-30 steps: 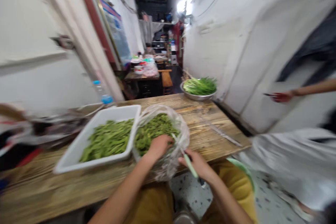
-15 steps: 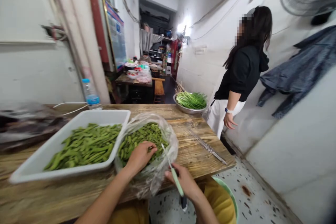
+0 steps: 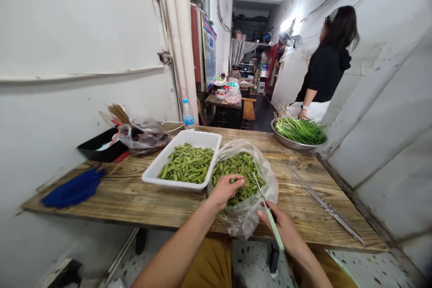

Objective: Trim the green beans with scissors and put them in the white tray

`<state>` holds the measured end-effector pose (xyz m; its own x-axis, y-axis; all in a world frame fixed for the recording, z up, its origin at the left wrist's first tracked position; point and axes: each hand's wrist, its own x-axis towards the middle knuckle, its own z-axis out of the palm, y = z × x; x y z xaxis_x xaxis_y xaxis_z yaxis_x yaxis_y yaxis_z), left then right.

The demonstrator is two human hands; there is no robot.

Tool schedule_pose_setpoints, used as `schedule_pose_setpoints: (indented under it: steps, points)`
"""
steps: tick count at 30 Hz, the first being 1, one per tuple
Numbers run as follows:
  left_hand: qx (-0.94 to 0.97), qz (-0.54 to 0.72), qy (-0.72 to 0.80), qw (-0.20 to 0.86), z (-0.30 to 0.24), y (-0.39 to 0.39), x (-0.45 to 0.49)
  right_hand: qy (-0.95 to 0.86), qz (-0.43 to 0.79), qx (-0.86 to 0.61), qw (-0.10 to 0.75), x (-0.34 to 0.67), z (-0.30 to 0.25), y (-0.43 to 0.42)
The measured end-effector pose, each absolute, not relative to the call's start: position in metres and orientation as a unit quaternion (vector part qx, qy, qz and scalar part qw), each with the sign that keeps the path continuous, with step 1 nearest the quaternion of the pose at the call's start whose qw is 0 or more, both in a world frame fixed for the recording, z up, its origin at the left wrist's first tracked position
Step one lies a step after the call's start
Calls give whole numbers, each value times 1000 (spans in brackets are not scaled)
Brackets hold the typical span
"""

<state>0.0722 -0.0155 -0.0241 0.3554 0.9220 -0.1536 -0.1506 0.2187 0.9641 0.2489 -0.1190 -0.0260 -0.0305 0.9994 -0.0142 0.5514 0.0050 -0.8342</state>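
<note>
My right hand (image 3: 281, 222) is closed around the green-handled scissors (image 3: 273, 227), whose metal blades point up and away over the open plastic bag (image 3: 268, 175). Green edamame pods (image 3: 241, 164) fill that bag. Over its near left part is my left hand (image 3: 227, 190), thumb and fingers pinched together; whatever may be between them is too small to make out. Left of the bag, a white plastic tub (image 3: 157, 175) holds more edamame pods (image 3: 189, 164).
Thin metal skewers (image 3: 327, 207) lie on the wooden table (image 3: 135, 198) at right. Behind them stands a metal bowl (image 3: 300, 145) of green stalks. A water bottle (image 3: 188, 114), black tray (image 3: 101, 146) and blue cloth (image 3: 76, 186) are leftward. A person (image 3: 324, 63) stands beyond the bowl.
My view has swung left, bringing the black tray and blue cloth into sight. Both hands stay at the bag, with the scissors still in the right. The person's arm has lowered behind the bowl.
</note>
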Motion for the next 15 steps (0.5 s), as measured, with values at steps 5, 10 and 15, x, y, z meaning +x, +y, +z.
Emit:
schedule_pose_setpoints:
  steps: [5, 10, 15]
  points:
    - [472, 408, 407, 667, -22, -16, 71, -641, 334, -615, 317, 249, -30, -116]
    - [459, 417, 398, 676, -18, -19, 70, -649, 327, -617, 303, 247, -33, -114]
    - [467, 439, 396, 657, -16, -20, 70, -645, 319, -628, 296, 248, -31, -115]
